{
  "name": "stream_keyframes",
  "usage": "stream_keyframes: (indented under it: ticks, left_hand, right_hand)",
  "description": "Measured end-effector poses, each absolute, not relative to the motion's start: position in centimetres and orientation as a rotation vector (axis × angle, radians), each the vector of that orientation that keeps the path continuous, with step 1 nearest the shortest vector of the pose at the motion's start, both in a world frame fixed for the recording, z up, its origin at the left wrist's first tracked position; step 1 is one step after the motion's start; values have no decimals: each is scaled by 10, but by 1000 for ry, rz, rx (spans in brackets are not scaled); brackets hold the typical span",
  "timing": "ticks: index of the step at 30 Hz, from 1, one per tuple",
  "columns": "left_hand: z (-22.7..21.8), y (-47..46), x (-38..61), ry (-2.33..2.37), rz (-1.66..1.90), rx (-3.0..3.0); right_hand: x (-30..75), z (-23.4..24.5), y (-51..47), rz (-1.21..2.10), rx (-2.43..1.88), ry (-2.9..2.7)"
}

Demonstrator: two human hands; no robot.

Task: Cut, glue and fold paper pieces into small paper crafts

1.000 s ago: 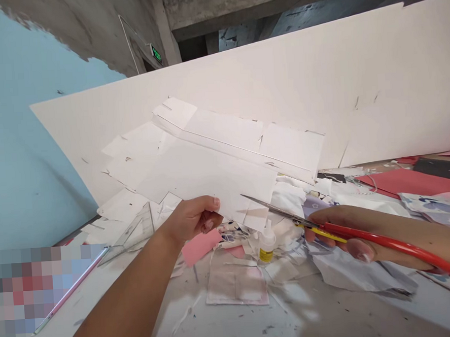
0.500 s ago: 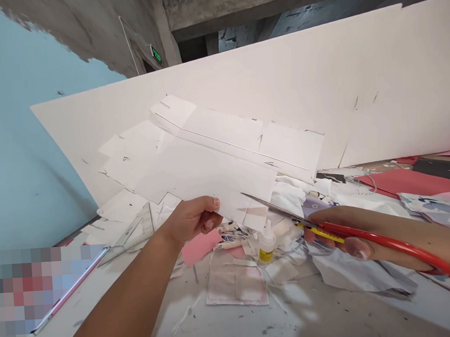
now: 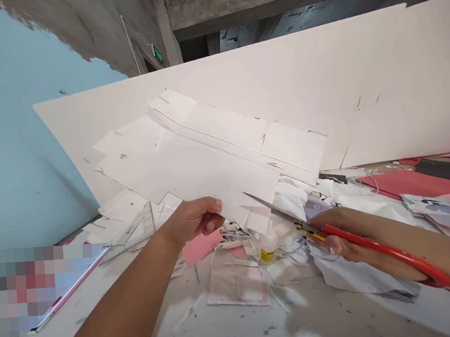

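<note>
A grey-white worktable, speckled and strewn with paper scraps, fills the foreground. A large white board leans along its far edge. Behind it stand a pale blue wall and bare concrete beams. A small green lit sign hangs at 11 o'clock, its lettering too small to read.

A small glue bottle with a yellow label stands among the scraps; its print is illegible.

The left hand pinches the near edge of a white card cut-out, thumb on top and fingers curled beneath. The card is stiff, matte, creased and notched into flaps. It is lifted above the table, spreading toward 12 o'clock from that hand.

The right hand, at 3 o'clock, grips red-handled scissors, fingers wrapped round the loops. The steel blades point toward 10 o'clock, their tip at the card's lower right edge.

A pink paper piece lies just under the left hand, and a clear plastic set square lies at its 9 o'clock.
</note>
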State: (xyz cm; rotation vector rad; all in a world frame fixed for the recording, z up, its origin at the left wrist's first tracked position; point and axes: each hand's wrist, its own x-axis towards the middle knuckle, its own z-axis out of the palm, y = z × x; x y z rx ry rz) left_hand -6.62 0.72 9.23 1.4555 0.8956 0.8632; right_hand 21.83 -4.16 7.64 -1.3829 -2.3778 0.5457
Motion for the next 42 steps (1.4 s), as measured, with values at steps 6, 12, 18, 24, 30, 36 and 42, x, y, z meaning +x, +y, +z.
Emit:
stream_keyframes:
  ticks: [6,12,18,24,30,36,42]
  left_hand:
    - [94,9,-67,886,866,1457]
    - [94,9,-67,911,881,1496]
    - [93,9,-69,941,890,1496]
    - [91,11,-69,869,918,1504]
    - [85,13,-56,836,884,1703]
    - [78,3,-32,983,822,1619]
    - [62,6,-20,909,1005,1443]
  right_hand:
    - [216,78,-40,691,-1410,-2362]
    - [213,78,-41,769,-1386,-2321]
    - [212,75,-37,768,-1318,-2325]
    - [210,70,-32,786,-1313,-2249]
    - [202,59,-29,759,-1392,-2096]
    - [196,50,-31,702,-1423,-2097]
    - [193,52,-33,934,-1387,-2042]
